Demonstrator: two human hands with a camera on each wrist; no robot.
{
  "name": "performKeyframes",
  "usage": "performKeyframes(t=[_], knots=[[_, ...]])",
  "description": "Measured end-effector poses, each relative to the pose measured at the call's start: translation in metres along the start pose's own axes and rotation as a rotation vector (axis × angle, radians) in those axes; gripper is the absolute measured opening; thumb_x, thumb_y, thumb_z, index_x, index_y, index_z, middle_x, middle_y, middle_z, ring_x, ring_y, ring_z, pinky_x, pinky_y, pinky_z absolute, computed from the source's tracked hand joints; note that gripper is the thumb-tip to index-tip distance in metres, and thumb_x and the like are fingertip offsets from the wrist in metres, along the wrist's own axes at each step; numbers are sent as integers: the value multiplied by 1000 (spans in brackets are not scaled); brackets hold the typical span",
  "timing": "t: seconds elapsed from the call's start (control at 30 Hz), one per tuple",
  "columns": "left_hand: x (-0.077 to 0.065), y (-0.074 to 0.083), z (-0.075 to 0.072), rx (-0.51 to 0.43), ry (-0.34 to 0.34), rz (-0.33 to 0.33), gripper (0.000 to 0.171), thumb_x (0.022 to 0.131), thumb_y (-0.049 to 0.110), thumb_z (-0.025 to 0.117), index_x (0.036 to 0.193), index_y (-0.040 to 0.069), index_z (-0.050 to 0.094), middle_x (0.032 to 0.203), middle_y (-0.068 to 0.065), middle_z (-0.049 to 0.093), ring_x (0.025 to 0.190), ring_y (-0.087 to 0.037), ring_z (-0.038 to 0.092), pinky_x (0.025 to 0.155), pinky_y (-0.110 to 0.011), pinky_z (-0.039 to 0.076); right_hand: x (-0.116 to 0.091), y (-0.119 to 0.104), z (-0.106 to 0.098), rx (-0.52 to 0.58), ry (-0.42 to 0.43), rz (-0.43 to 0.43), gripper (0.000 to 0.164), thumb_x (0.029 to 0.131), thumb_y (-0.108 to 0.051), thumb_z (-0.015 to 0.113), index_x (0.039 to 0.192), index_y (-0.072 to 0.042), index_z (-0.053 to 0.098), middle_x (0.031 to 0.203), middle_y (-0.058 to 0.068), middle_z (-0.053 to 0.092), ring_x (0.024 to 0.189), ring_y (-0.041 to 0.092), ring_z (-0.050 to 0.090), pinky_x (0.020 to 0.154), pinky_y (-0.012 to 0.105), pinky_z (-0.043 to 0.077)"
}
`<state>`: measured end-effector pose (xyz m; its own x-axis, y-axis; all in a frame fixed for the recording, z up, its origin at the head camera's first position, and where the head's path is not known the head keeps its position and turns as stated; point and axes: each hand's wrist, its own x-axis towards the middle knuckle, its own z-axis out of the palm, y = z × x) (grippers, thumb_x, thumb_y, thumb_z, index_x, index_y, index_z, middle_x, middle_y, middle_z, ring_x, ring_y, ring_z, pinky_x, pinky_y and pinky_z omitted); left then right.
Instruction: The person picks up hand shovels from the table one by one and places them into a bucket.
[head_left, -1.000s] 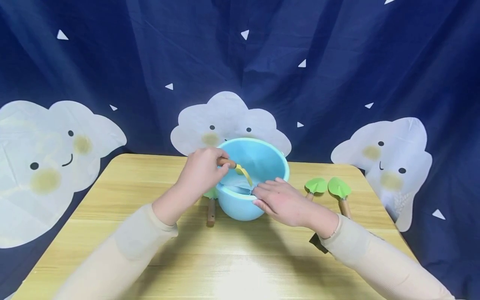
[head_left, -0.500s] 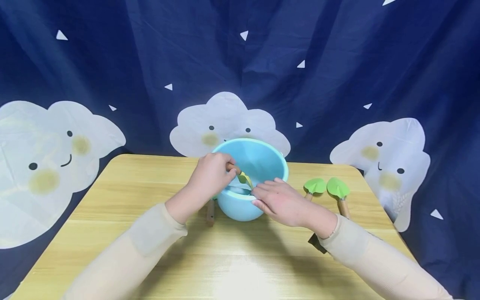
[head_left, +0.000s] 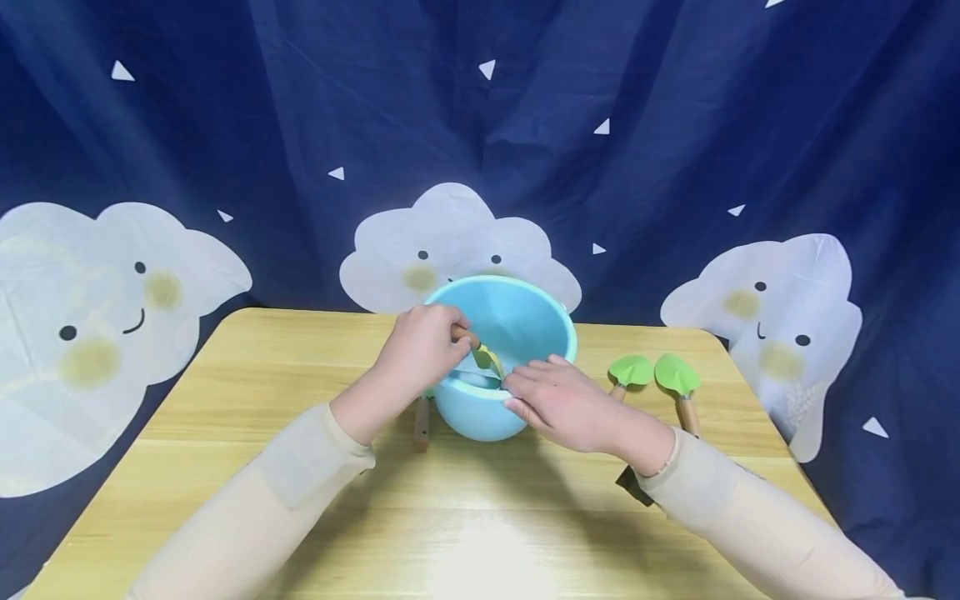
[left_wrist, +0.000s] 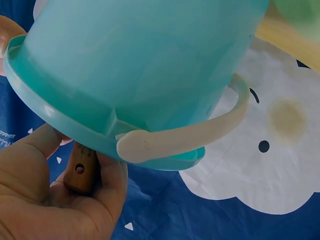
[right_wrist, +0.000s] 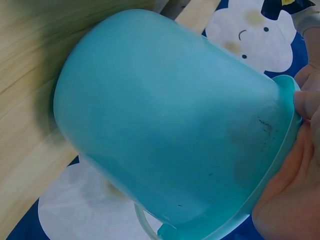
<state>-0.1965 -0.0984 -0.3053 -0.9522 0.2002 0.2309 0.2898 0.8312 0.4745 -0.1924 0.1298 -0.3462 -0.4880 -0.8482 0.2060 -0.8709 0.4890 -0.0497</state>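
A light blue bucket (head_left: 483, 414) stands on the table, tilted toward me. My left hand (head_left: 420, 346) is over its left rim and pinches the wooden handle (left_wrist: 81, 172) of a small garden tool. The tool's yellow head (head_left: 489, 360) points down into the bucket. A pale curved shape (head_left: 472, 375) shows inside, behind the front rim. With my right hand (head_left: 566, 404) I grip the front right of the rim, thumb outside and fingers over the edge. The bucket's whitish carrying handle (left_wrist: 185, 140) hangs at its side in the left wrist view.
Two green leaf-shaped trowels (head_left: 632, 370) with wooden handles lie to the right. Another wooden handle (head_left: 422, 425) sticks out at the bucket's left. A dark flat piece (head_left: 634, 485) is partly under my right sleeve. The wooden table (head_left: 247, 367) ends at a blue cloud-print curtain (head_left: 420, 108).
My left hand has moved right and slightly down, taking the yellow tool's head deeper into the bucket. It has hardly moved in the last half second. My right hand has stayed on the rim.
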Motion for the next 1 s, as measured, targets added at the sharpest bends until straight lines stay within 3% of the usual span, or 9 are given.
performKeyframes(t=[0.3, 0.63, 0.87, 1.0], knots=[[5, -1, -1, 6, 50, 11, 23, 91, 18, 74, 108, 3, 75, 98, -2, 77, 100, -25, 70, 92, -43, 51, 0, -1, -1, -2, -11, 3, 23, 106, -33, 48, 88, -21, 49, 78, -11, 42, 77, 12, 43, 72, 29, 29], [7, 2, 0, -16, 61, 6, 21, 91, 20, 74, 106, 5, 75, 96, -2, 77, 102, -25, 70, 92, -43, 52, 0, -1, 0, -6, -5, -3, 22, 105, -32, 50, 87, -21, 48, 77, -10, 39, 76, 12, 41, 72, 29, 29], [11, 2, 7, -26, 55, -4, 21, 91, 22, 76, 105, 6, 76, 96, -2, 77, 100, -25, 70, 89, -42, 54, 0, 0, 0, 1, -3, -9, 24, 107, -34, 46, 87, -21, 48, 77, -10, 40, 76, 13, 41, 71, 29, 29], [16, 1, 14, -17, 53, 0, 18, 91, 22, 75, 100, 8, 77, 92, 0, 76, 91, -21, 70, 84, -40, 54, 0, 0, 1, -4, 2, -8, 23, 107, -34, 47, 88, -21, 48, 79, -10, 42, 77, 13, 42, 72, 29, 29]])
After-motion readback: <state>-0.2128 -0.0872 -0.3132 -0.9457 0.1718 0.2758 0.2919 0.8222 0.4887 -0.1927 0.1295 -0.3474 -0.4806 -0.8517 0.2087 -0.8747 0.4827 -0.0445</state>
